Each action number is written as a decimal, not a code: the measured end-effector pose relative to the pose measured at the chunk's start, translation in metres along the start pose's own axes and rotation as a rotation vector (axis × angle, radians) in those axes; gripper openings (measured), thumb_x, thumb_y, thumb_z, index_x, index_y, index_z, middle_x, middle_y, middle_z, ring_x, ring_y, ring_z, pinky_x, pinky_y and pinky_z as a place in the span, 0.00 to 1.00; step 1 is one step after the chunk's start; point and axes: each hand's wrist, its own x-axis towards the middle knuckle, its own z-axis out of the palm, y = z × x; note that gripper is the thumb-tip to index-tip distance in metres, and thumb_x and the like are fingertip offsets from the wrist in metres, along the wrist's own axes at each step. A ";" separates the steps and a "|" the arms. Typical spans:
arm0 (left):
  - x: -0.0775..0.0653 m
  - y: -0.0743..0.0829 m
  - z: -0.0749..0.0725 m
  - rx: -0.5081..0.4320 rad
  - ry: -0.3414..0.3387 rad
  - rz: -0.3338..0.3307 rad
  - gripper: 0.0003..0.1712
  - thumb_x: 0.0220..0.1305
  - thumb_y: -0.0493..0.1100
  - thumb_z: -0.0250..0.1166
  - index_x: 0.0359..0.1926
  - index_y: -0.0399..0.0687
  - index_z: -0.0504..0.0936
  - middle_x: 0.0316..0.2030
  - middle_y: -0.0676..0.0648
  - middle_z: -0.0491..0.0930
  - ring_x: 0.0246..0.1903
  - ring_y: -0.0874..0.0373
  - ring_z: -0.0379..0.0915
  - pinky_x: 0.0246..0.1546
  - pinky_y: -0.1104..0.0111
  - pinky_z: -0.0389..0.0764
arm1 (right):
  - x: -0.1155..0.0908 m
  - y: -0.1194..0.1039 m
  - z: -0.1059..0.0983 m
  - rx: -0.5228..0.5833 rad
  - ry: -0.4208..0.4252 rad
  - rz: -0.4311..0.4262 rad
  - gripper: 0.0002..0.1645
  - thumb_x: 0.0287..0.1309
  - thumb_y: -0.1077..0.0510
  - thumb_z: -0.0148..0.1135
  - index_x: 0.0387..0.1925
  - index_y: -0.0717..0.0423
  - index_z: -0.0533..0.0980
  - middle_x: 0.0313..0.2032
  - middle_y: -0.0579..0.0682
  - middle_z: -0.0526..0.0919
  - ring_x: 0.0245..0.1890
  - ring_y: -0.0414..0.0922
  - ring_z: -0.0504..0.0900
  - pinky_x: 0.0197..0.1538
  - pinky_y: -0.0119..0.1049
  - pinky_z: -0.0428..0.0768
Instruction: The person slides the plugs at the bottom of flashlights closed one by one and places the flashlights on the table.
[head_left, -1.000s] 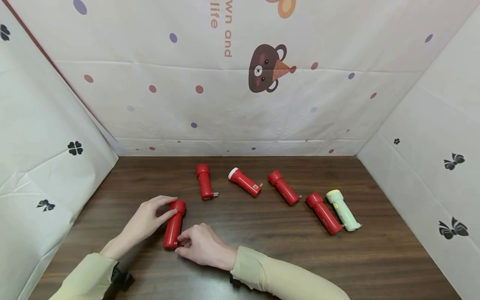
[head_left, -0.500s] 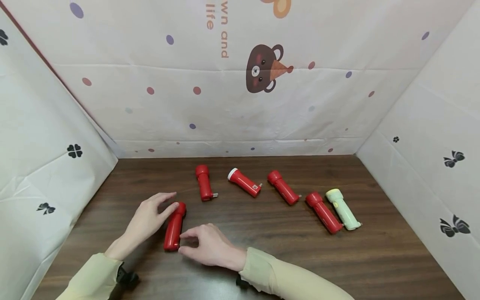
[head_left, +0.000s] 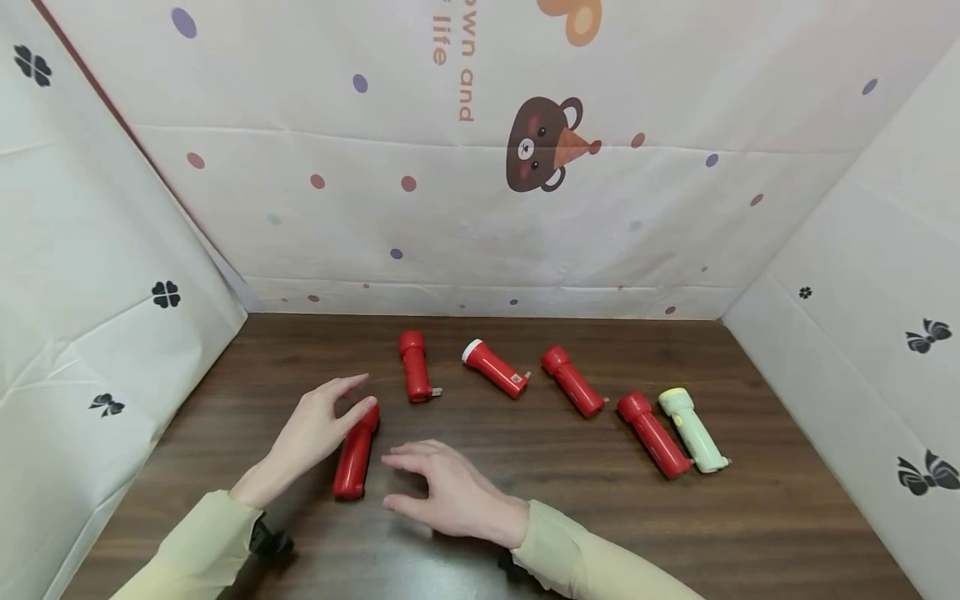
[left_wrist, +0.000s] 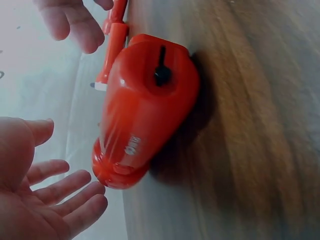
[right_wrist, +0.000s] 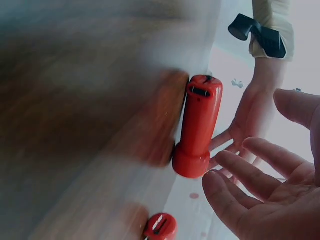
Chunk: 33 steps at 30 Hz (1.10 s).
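A red flashlight (head_left: 354, 462) lies on the table at the near left, its head pointing away. My left hand (head_left: 315, 425) hovers at that head with fingers spread, the thumb overlapping it in the head view. In the left wrist view the same flashlight (left_wrist: 142, 100) shows a dark slot in its base end, and the fingers (left_wrist: 80, 200) lie relaxed beside the head. To the right of the flashlight is my right hand (head_left: 457, 492), fingers loosely extended and holding nothing. The right wrist view shows a gap between this hand (right_wrist: 270, 185) and the flashlight (right_wrist: 199, 125).
Farther back on the wooden table (head_left: 480, 433) lie a red flashlight (head_left: 416, 367), a white-rimmed red one (head_left: 495, 368) and another red one (head_left: 575, 383), metal plugs sticking out. At right, a red flashlight (head_left: 655, 437) lies beside a pale green one (head_left: 693, 432). Printed cloth walls (head_left: 435, 217) surround the table.
My right hand has released the base end of the near flashlight and drawn back to the right, fingers opening. The small part sticking out there no longer shows. My left hand has lifted slightly off the head.
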 end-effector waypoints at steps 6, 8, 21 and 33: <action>0.009 0.010 0.004 0.001 -0.026 -0.034 0.31 0.75 0.54 0.64 0.69 0.40 0.78 0.63 0.33 0.83 0.56 0.38 0.84 0.60 0.44 0.84 | -0.006 0.012 -0.010 -0.024 0.025 0.034 0.31 0.70 0.44 0.68 0.69 0.48 0.78 0.69 0.47 0.81 0.73 0.45 0.77 0.77 0.43 0.74; 0.013 0.014 0.006 -0.016 -0.045 -0.056 0.32 0.75 0.54 0.64 0.70 0.39 0.77 0.63 0.33 0.83 0.56 0.38 0.85 0.59 0.45 0.85 | -0.007 0.017 -0.014 -0.036 0.050 0.045 0.31 0.69 0.45 0.69 0.69 0.48 0.78 0.69 0.48 0.81 0.73 0.46 0.76 0.77 0.45 0.75; 0.035 0.028 0.006 -0.007 -0.085 -0.093 0.32 0.76 0.55 0.61 0.71 0.39 0.75 0.67 0.34 0.80 0.63 0.37 0.81 0.65 0.42 0.81 | -0.008 0.041 -0.026 -0.041 0.143 0.091 0.32 0.66 0.46 0.71 0.68 0.50 0.78 0.67 0.50 0.82 0.71 0.50 0.78 0.73 0.49 0.78; 0.063 0.040 0.012 0.017 -0.155 -0.153 0.35 0.76 0.55 0.60 0.73 0.36 0.72 0.66 0.33 0.80 0.64 0.37 0.79 0.66 0.42 0.80 | -0.001 0.055 -0.031 -0.019 0.158 0.129 0.33 0.67 0.46 0.71 0.69 0.53 0.77 0.69 0.53 0.81 0.71 0.52 0.78 0.74 0.51 0.77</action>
